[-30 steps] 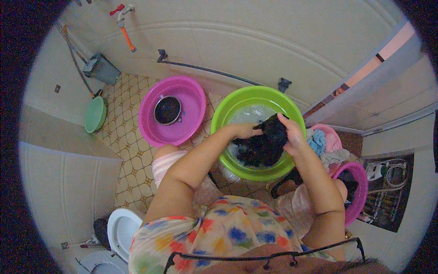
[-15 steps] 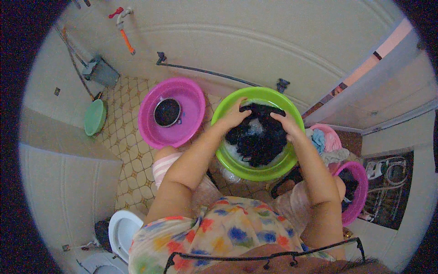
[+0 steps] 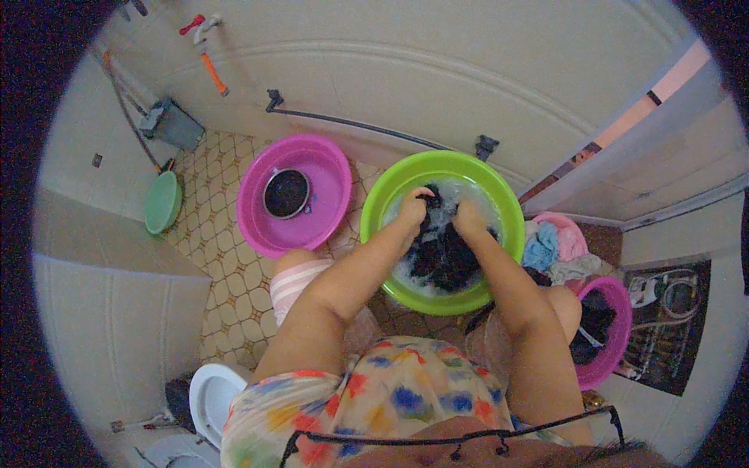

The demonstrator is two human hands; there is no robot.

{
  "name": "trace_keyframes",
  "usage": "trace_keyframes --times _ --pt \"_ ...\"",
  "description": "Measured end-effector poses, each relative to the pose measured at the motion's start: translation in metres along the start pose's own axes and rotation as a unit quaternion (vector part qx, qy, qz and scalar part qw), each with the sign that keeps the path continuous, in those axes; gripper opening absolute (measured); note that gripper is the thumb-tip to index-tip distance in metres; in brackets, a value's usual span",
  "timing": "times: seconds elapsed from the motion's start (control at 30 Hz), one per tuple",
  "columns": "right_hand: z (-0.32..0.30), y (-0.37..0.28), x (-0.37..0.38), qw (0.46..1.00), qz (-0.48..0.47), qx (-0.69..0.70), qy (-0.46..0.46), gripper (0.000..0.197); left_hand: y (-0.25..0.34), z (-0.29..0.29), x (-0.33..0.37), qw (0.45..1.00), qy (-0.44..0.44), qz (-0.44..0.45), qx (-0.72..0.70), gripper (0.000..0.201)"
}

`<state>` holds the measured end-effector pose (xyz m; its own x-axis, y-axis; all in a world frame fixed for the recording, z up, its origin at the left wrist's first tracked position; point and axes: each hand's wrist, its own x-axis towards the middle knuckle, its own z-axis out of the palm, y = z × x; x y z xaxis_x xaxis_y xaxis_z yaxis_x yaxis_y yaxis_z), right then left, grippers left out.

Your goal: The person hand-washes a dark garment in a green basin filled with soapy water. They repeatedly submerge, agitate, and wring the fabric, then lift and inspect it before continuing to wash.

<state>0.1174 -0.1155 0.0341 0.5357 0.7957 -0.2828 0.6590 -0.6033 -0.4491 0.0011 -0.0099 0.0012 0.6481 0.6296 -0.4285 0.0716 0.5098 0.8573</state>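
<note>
Cloth (image 3: 446, 261), black and wet, is located in a green basin (image 3: 511, 226) at centre right of the frame, partly covered by foamy water (image 3: 470, 193). A fold of the cloth is gripped at the upper left of the basin by the left hand (image 3: 413, 212), the grip being narrowed around it. The right hand (image 3: 469, 221) is placed on the cloth alongside; its fingertips are hidden, so the width of that grip cannot be told. A pink basin (image 3: 334, 222), in which a round dark container (image 3: 286, 193) is held, is positioned on the tiled floor (image 3: 234, 285) left of centre.
</note>
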Motion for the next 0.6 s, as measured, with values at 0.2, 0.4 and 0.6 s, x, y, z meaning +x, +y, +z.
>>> trace_keyframes --times 0.2,0.4,0.6 --pt "0.020 -0.029 -0.015 0.935 -0.088 0.312 0.145 0.038 0.028 0.031 -0.024 0.985 0.016 -0.002 -0.173 0.023" --pt "-0.006 -0.060 -0.057 0.941 -0.204 0.231 0.143 0.034 0.017 0.030 -0.004 0.971 0.070 -0.033 -0.227 0.032" --pt "-0.027 -0.071 -0.061 0.978 -0.159 0.125 0.057 0.045 -0.044 0.025 0.011 0.925 -0.149 0.061 -0.344 0.040"
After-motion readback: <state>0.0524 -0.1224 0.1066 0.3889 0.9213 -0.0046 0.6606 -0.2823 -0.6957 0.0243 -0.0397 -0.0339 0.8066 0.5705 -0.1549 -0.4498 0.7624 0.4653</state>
